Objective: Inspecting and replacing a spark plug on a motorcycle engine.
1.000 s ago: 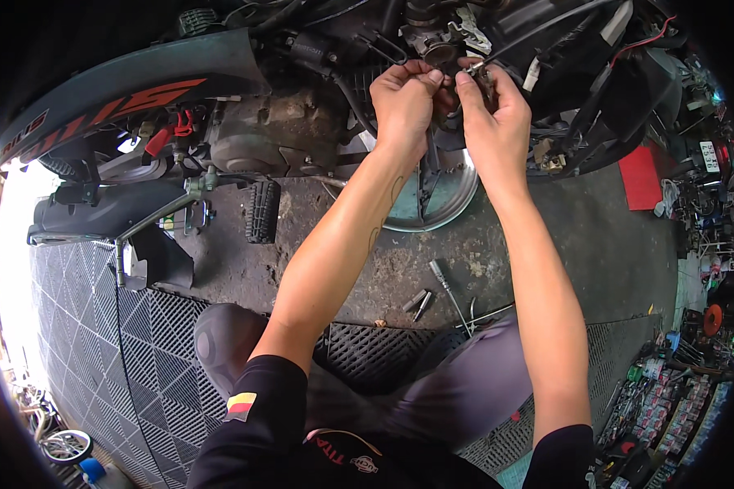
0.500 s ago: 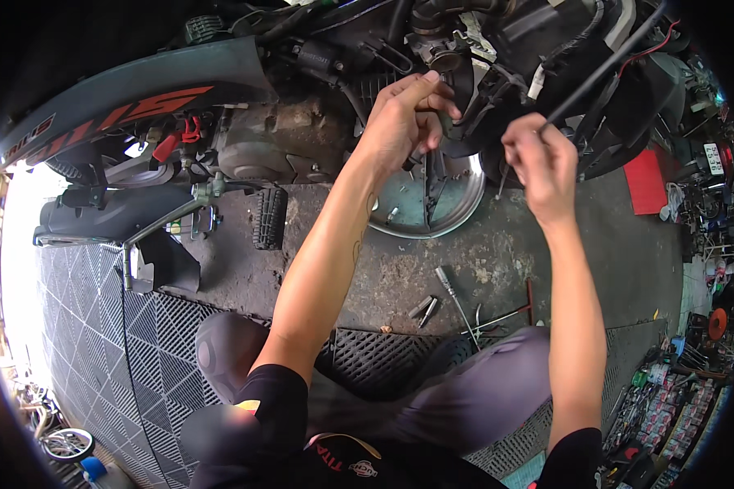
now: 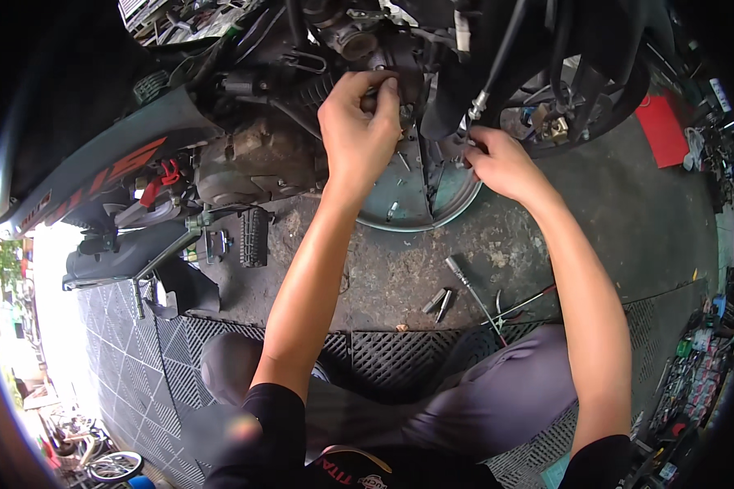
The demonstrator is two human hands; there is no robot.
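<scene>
My left hand (image 3: 360,130) is in front of the motorbike's engine (image 3: 257,159), just below a round metal intake opening (image 3: 357,45). Its thumb and fingers are pressed together; whatever lies between them is hidden. Lower and to the right, my right hand (image 3: 504,167) has its fingertips closed at the right edge of a round metal tray, around something too small to make out. Right above those fingertips hangs a black cable (image 3: 506,50) with a shiny metal end fitting (image 3: 477,104). The tray (image 3: 420,224) holds several small loose parts.
A socket-ended tool (image 3: 465,281), two short metal pieces (image 3: 439,303) and a thin red-tipped rod (image 3: 530,301) lie on the floor before my knees. A footpeg (image 3: 254,236) juts out at left. A red sheet (image 3: 662,130) lies far right, above racks of tools (image 3: 697,367).
My right hand has moved down and left to the tray's edge. My left hand has shifted slightly left, its fingers now pinched. The whole view has tilted, showing more of the bike's far side.
</scene>
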